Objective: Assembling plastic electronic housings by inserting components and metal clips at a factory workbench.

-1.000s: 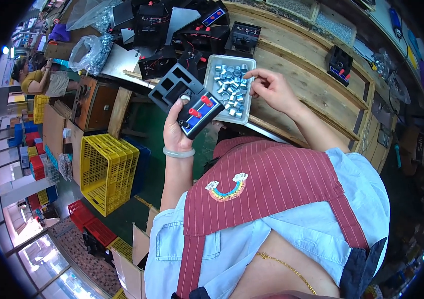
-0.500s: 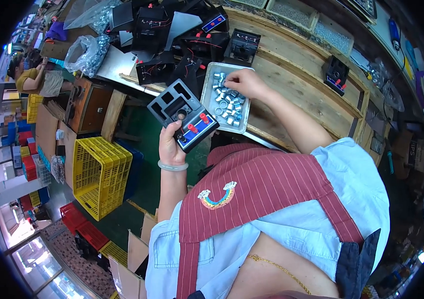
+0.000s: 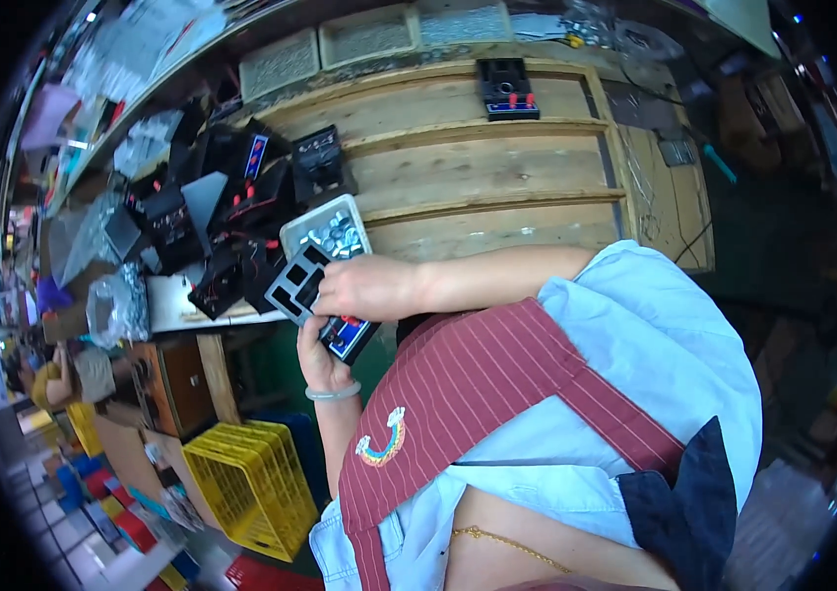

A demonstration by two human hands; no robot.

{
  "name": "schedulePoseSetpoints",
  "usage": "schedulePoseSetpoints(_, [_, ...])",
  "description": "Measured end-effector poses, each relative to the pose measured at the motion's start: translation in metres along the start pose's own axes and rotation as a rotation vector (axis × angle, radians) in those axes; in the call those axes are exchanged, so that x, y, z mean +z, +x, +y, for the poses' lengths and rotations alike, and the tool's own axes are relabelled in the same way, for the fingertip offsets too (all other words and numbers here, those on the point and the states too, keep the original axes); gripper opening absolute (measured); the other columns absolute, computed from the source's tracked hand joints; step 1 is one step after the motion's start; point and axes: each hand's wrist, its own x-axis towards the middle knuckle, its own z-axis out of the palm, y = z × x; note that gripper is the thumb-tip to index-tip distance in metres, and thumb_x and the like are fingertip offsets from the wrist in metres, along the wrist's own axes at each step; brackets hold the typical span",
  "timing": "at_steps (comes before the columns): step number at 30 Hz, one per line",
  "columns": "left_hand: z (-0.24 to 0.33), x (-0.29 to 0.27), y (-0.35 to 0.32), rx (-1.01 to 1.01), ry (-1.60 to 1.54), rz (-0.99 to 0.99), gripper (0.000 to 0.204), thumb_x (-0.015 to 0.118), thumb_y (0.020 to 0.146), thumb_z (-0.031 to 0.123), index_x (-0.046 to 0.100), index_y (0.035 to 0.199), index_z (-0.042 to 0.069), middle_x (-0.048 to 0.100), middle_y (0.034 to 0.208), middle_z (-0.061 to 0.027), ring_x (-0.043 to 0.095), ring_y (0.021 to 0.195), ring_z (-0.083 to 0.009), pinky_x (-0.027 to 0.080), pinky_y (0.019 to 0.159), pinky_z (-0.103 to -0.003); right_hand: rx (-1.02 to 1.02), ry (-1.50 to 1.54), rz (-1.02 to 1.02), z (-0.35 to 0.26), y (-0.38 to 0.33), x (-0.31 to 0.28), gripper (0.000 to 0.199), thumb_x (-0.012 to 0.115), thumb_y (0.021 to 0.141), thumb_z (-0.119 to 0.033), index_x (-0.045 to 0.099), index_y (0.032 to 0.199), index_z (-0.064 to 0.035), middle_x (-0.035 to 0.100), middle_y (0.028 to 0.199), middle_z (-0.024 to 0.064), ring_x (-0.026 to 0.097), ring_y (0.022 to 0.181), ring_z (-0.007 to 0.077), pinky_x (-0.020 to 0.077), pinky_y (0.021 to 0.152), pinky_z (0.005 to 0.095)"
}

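At the near edge of the wooden workbench [image 3: 497,167], the left hand [image 3: 316,357] grips a black panel [image 3: 318,300] from below, fingers wrapped around its lower end where a blue strip with red buttons shows. The panel has rectangular cut-outs at its upper end and sits tilted, just in front of the person's striped apron [image 3: 478,394]. The right hand [image 3: 369,288] lies across the top of the panel, fingers curled down over it and pressing on its face; whether they pinch a small part cannot be told. Just beyond the panel, touching its far corner, stands a pale tray [image 3: 328,229] filled with small metal parts. To the left of the tray lies a heap of black boxes [image 3: 212,212] with red and blue fittings. Below the bench stands a yellow crate [image 3: 246,483].
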Motion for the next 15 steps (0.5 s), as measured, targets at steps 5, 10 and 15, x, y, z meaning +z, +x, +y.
schedulePoseSetpoints(5, [-0.007,0.010,0.000,-0.041,0.067,0.044,0.028,0.057,0.082,0.003,0.055,0.110,-0.004,0.064,0.101,-0.0146,0.067,0.088,-0.0258,0.057,0.079,-0.039,0.100,0.218,-0.042,0.013,-0.006,-0.007,0.014,0.063,0.078,-0.011,0.067,0.091,-0.0077,0.067,0.082,0.0088,0.064,0.081,0.0266,0.0514,0.073,0.0370])
schedulePoseSetpoints(10, [0.002,0.032,-0.019,0.110,0.053,-0.006,0.032,0.060,0.090,0.009,0.051,0.119,-0.003,0.062,0.108,-0.0137,0.066,0.095,-0.0231,0.056,0.083,-0.036,0.390,0.605,0.053,0.001,-0.005,-0.013,0.021,0.066,0.077,-0.008,0.065,0.098,-0.0061,0.066,0.088,0.0107,0.064,0.086,0.0269,0.0498,0.074,0.0367])
schedulePoseSetpoints(15, [0.000,0.048,-0.034,0.244,0.112,-0.084,0.041,0.060,0.089,0.006,0.048,0.128,0.002,0.061,0.114,-0.0111,0.063,0.102,-0.0215,0.053,0.089,-0.036,0.359,0.398,0.316,0.001,-0.004,-0.036,0.067,0.075,0.066,-0.017,0.044,0.125,-0.0065,0.047,0.125,0.0206,0.045,0.122,0.0377,0.0389,0.100,0.0433])
